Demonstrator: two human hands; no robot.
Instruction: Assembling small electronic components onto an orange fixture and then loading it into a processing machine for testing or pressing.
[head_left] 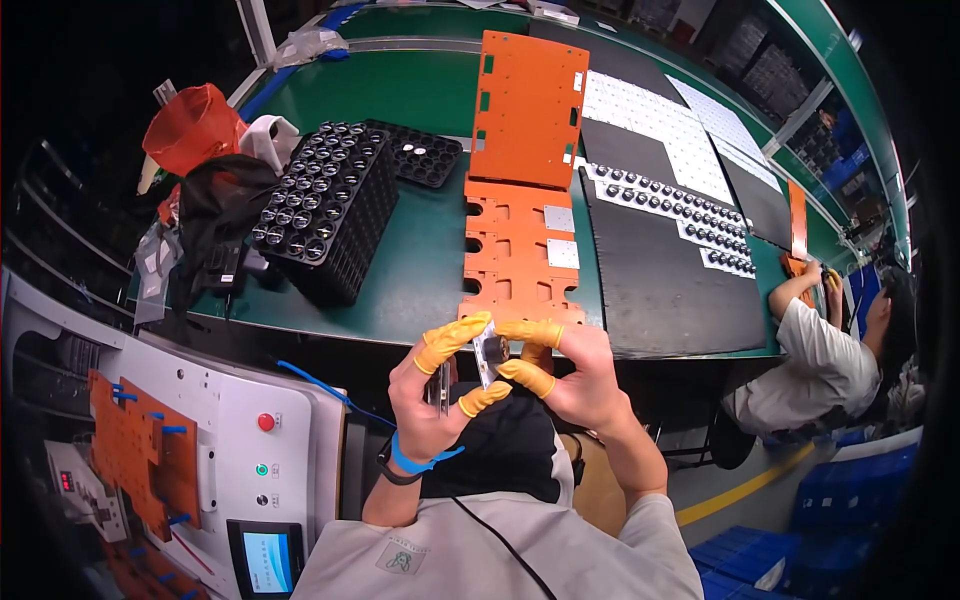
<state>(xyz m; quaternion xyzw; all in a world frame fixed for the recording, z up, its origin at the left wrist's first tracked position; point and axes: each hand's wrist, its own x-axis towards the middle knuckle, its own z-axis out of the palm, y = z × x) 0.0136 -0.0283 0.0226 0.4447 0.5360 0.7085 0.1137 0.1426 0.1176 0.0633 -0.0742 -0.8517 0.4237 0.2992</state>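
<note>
Yellow finger cots cover several fingertips of both hands. My left hand (425,400) grips a small white plate (485,366) by its edges, held on edge above my lap. My right hand (590,385) pinches a short black round part (497,349), like a lens, against the face of that plate. A narrow metal piece (443,388) shows by my left palm; its kind is unclear. Just beyond my hands lies an orange fixture board (510,245) with cut-outs, its orange lid (530,110) raised behind. Two white plates (562,253) rest on its right side.
Left on the green table stand a stack of black trays (325,220) holding round parts and another black tray (425,160). To the right, a black mat (660,290) bears white plates with black round parts. A white machine (240,420) is lower left; a co-worker (820,350) sits right.
</note>
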